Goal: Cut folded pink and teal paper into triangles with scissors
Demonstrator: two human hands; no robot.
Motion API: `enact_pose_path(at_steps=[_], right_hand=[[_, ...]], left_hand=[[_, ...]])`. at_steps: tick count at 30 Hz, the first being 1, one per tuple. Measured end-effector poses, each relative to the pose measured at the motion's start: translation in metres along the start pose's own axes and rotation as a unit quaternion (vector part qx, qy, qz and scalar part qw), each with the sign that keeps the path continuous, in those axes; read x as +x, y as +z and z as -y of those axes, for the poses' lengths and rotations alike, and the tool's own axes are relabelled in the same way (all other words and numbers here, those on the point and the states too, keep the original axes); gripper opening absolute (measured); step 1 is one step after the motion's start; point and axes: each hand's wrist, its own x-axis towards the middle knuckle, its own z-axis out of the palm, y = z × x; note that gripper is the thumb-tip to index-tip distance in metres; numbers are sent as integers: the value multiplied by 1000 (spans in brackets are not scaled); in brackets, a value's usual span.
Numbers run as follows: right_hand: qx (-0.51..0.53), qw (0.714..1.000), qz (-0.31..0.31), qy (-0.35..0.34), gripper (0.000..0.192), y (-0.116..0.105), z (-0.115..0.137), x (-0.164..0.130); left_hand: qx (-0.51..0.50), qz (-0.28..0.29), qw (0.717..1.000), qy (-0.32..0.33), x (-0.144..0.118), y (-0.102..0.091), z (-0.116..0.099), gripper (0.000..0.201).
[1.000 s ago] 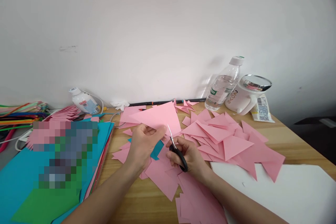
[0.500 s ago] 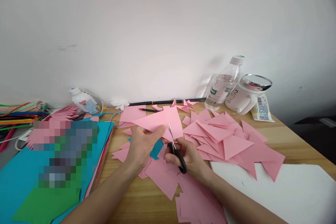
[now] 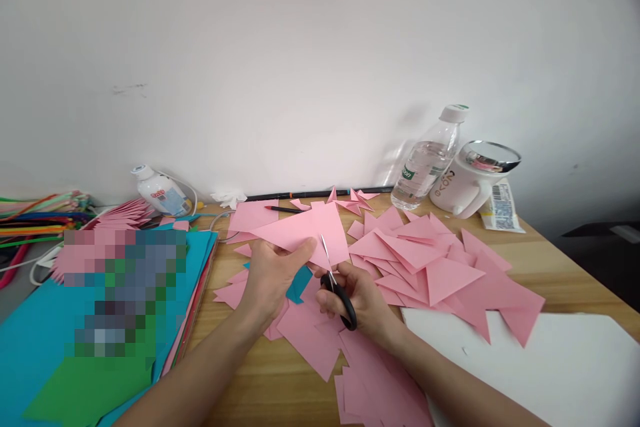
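My left hand (image 3: 273,275) is closed on a pink sheet of paper (image 3: 327,223), its thumb on top. The sheet tapers to a point at the left. In my right hand (image 3: 363,297) is a pair of black-handled scissors (image 3: 345,303), fingers wrapped round the loops. The metal blades point up and lie at the lower right part of the sheet. Below both hands, pink paper pieces (image 3: 310,340) cover part of the wooden table (image 3: 270,387). A blue paper piece (image 3: 299,283) lies between the hands.
Cut pink pieces (image 3: 420,253) are heaped at the right, behind a white board (image 3: 540,367). A water bottle (image 3: 425,160) and a white mug (image 3: 463,183) stand by the wall. Blue sheets (image 3: 40,340), a green sheet (image 3: 90,390) and a white bottle (image 3: 163,190) are at the left.
The two frames are nearly alike. The scissors and my right hand have shifted very slightly; my left hand keeps the pink paper in the same place.
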Motion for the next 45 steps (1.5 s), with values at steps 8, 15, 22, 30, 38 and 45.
enact_pose_path(at_steps=[8, 15, 22, 30, 38, 45], right_hand=[[3, 1000, -1, 8, 35, -1, -3, 1], [-6, 1000, -1, 4, 31, -3, -4, 1], [6, 1000, 1, 11, 33, -4, -7, 1], [15, 999, 16, -31, 36, 0, 4, 1], [32, 999, 23, -18, 33, -3, 0, 2], [10, 1000, 16, -19, 33, -3, 0, 2]], left_hand=[[-4, -6, 1000, -8, 0, 0, -1, 17], [-7, 11, 1000, -22, 0, 0, 0, 13], [-15, 30, 999, -23, 1, 1, -2, 10], [14, 71, 997, -33, -3, 4, 0, 10], [32, 86, 995, -47, -5, 2, 2, 15], [0, 54, 998, -32, -4, 2, 1, 14]])
